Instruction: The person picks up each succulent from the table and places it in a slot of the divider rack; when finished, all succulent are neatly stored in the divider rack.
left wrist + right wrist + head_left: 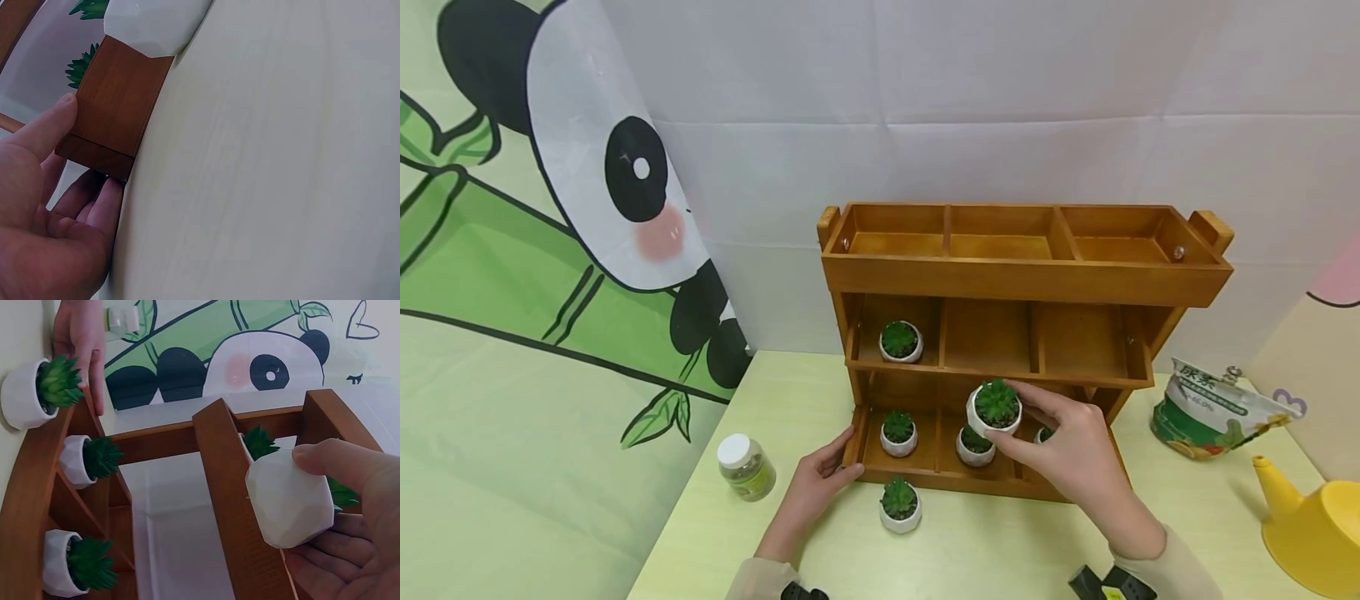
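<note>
My right hand [1086,450] holds a small succulent in a white faceted pot [996,408] between thumb and fingers, in front of the middle tier of a brown wooden shelf [1022,279]. The pot's white side [290,500] faces the right wrist camera. At the shelf's lower left corner, my left hand [820,483] grips the end of the bottom tier [119,100], thumb on one side and fingers on the other. One potted succulent [901,342] sits in the middle tier's left compartment. Below it, the bottom tier bears a left succulent [898,433], a centre one [975,447] and a partly hidden right one [1043,435].
Another potted succulent [900,506] stands on the table in front of the shelf. To the left is a jar with a white lid [747,468]. A green and white bag [1213,412] and a yellow watering can [1315,533] stand at the right.
</note>
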A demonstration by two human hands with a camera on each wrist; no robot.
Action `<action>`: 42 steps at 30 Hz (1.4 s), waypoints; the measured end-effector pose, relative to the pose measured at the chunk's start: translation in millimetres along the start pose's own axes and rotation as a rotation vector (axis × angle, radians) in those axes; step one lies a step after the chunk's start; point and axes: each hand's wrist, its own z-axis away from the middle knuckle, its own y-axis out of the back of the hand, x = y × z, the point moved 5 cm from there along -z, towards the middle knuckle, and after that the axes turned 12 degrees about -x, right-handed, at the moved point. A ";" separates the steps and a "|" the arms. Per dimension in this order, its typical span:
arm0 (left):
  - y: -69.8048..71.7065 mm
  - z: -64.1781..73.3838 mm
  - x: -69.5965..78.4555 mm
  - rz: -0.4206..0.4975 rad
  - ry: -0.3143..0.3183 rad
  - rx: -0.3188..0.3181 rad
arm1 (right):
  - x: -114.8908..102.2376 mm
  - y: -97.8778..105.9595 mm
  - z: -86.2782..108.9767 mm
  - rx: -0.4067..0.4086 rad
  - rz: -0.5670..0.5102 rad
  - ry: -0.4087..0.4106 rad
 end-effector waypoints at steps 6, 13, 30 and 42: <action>-0.3 0.4 -0.3 0.008 0.003 0.004 | -6.3 11.2 -8.8 0.037 0.010 0.030; -0.8 0.8 0.4 0.020 0.010 0.010 | -11.0 25.3 -19.2 0.070 0.032 0.056; -1.3 1.6 1.6 0.025 0.016 0.006 | -0.1 35.1 -62.7 0.037 0.000 0.000; -0.9 0.8 0.8 0.011 0.014 0.007 | 13.4 23.2 -82.9 0.042 0.064 0.001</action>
